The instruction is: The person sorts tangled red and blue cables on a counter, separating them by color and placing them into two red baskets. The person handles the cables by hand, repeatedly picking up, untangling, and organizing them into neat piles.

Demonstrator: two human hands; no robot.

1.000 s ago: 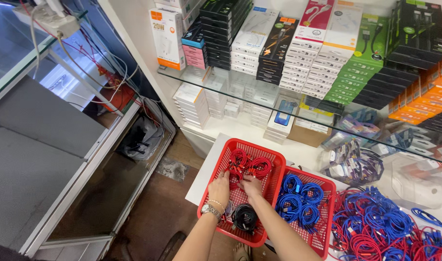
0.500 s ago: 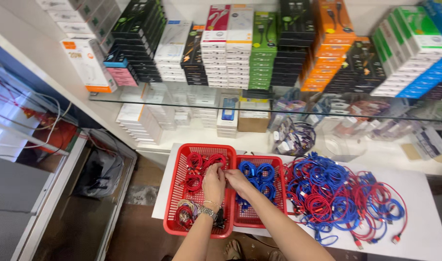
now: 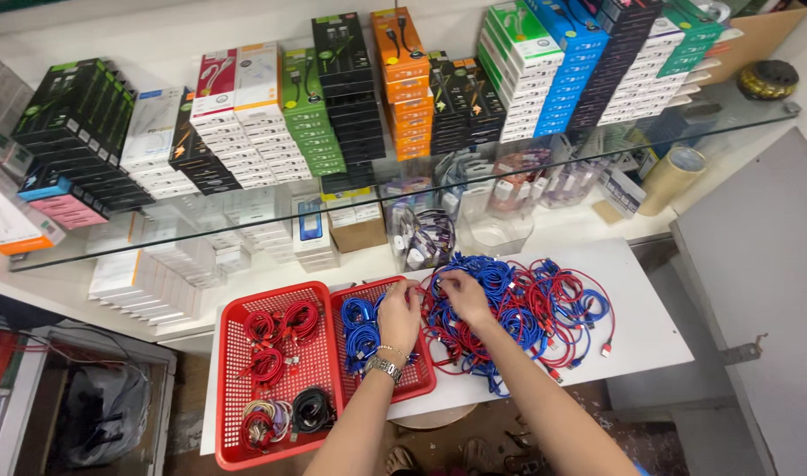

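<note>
Right now both hands are at the left edge of the tangled pile of red and blue cables (image 3: 518, 308), which lies loose on the white desk (image 3: 650, 335). The left hand (image 3: 400, 315), w/ a metal watch on the wrist, hovers over the seam between the right red basket (image 3: 421, 379) and the pile; its fingers curl round a red strand, so that grip looks clenched on cable, tho the exact pinch is hidden by the back of the hand. The right hand (image 3: 463, 295) sits just beside it, fingers bent down into the tangle, grip apparently grasping a strand too; can't tell which colour.

Step in hand, as I judge it: pulling one cable free of the heap, i.e. sorting by colour. The right red basket already holds coiled blue cables (image 3: 359, 330); the left red basket (image 3: 236, 388) holds coiled red cables (image 3: 276, 339) plus a few black and pale coils near its front. Most of the pile is unsorted, so the work looks early to mid way.

Next move prob. calls for tracing the held strand to its end, easing it out w/o dragging neighbours off the desk, then coiling it and dropping it in the basket that matches. Risk: knots tighten if yanked.

Behind, a glass shelf (image 3: 597, 150) carries stacked boxed accessories.
</note>
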